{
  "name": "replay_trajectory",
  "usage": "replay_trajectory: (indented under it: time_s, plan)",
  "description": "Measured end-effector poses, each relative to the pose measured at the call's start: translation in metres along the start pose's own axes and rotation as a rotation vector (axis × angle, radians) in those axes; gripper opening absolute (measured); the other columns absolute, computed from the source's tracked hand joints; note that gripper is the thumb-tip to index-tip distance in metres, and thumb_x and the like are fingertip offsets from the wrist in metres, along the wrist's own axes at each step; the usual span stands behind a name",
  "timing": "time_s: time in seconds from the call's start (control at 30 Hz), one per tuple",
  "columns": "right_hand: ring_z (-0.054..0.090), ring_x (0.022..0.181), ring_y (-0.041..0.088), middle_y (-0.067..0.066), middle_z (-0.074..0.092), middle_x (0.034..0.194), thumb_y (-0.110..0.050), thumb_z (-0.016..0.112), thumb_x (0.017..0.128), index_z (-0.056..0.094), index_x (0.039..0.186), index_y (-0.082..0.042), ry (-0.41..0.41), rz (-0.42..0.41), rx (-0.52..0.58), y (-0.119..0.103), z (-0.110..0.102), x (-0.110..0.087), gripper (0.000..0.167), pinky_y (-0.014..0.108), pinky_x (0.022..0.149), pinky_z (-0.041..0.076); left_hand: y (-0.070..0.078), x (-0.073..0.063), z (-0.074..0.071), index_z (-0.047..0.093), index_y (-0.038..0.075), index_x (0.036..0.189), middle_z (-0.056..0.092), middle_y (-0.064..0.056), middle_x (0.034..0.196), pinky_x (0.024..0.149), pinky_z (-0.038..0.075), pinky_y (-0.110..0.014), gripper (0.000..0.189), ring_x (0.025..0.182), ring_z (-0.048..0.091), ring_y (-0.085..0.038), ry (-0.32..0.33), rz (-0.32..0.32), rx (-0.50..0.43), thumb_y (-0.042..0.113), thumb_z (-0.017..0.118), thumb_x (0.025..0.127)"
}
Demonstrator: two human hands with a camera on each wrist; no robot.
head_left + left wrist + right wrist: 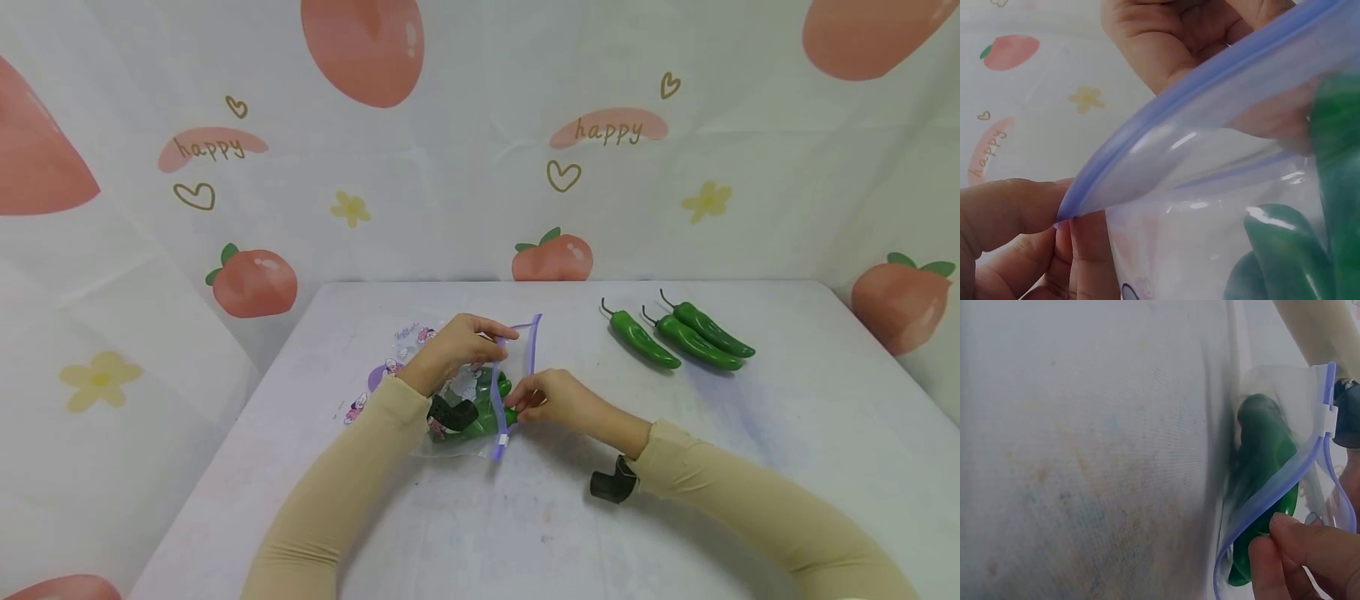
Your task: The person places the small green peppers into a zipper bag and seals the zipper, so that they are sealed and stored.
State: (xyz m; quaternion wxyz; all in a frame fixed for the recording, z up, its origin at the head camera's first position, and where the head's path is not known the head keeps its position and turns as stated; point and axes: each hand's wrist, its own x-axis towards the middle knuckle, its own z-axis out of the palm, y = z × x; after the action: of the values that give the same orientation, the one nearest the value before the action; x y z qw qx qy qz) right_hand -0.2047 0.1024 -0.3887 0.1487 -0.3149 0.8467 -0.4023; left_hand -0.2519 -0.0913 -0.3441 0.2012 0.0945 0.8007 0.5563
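A clear zip bag (pixel 491 450) with a purple rim and cartoon prints lies left of the table's middle, its mouth facing right and parted. Green chili peppers (pixel 1288 244) show through its plastic. My left hand (pixel 468 342) pinches the far corner of the rim between thumb and fingers, as the left wrist view shows close up. At the mouth, my right hand (pixel 553 396) pinches the near end of a green pepper (pixel 1266 450), most of which lies inside the bag. A white slider (pixel 1329 420) sits on the rim's near end.
Three loose green peppers (pixel 682 335) lie at the back right of the white table (pixel 480 533). Behind the table hangs a white cloth (pixel 457 167) printed with peaches, flowers and hearts. A black wrist mount (pixel 613 483) hangs below my right sleeve.
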Motion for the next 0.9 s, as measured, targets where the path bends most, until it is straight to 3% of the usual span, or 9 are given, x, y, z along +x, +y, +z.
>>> replay_trajectory:
  time_s: [0.53, 0.9]
  plan:
    - [0.067, 0.078, 0.01, 0.005, 0.073, 0.085, 0.001, 0.072, 0.082, 0.073, 0.097, -0.001, 0.006, 0.019, -0.003, 0.002, 0.0, -0.002, 0.015, 0.022, 0.074, 0.054, 0.0, 0.0, 0.0, 0.069, -0.001, 0.114, 0.052, -0.001, 0.076, 0.048, 0.033, -0.022, 0.032, 0.05, 0.039, -0.009, 0.008, -0.009, -0.014, -0.004, 0.067, 0.083]
    - [0.068, 0.086, 0.017, 0.013, 0.072, 0.1, 0.001, 0.071, 0.083, 0.071, 0.106, 0.001, 0.042, 0.047, 0.008, -0.004, -0.015, -0.011, 0.023, 0.028, 0.077, 0.056, -0.001, -0.001, 0.0, 0.069, -0.003, 0.114, 0.052, 0.0, 0.075, 0.048, 0.033, -0.022, 0.033, 0.049, 0.038, -0.008, 0.002, 0.01, -0.023, -0.005, 0.068, 0.082]
